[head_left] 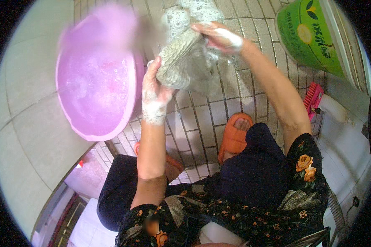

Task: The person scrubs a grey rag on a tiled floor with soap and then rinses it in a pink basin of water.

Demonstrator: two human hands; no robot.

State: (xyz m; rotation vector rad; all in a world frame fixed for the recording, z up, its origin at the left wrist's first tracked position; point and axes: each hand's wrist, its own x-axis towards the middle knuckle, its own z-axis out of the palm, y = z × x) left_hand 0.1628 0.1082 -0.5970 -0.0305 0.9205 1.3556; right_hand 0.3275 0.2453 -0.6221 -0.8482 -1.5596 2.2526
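Both hands, wet with white suds, hold a bunched grey-green wet cloth [181,57] above the tiled floor. Around its lower left end my left hand [157,88] is closed, the thumb on top. My right hand [219,37] is at the upper right end, fingers laid over it. A blurred part of the cloth hangs below, between the hands. Just left of my left hand stands a pink plastic basin [94,89] with sudsy water. White foam [201,10] lies on the floor beyond the cloth. What the blurred pink and brown patches over the basin are, I cannot tell.
A green and white plastic bucket [312,37] stands at the upper right. A pink scrubbing brush [313,98] is by a white pipe [334,108] on the right. Pale wall tiles [27,83] rise at the left. Orange slippers [235,136] are on my feet below.
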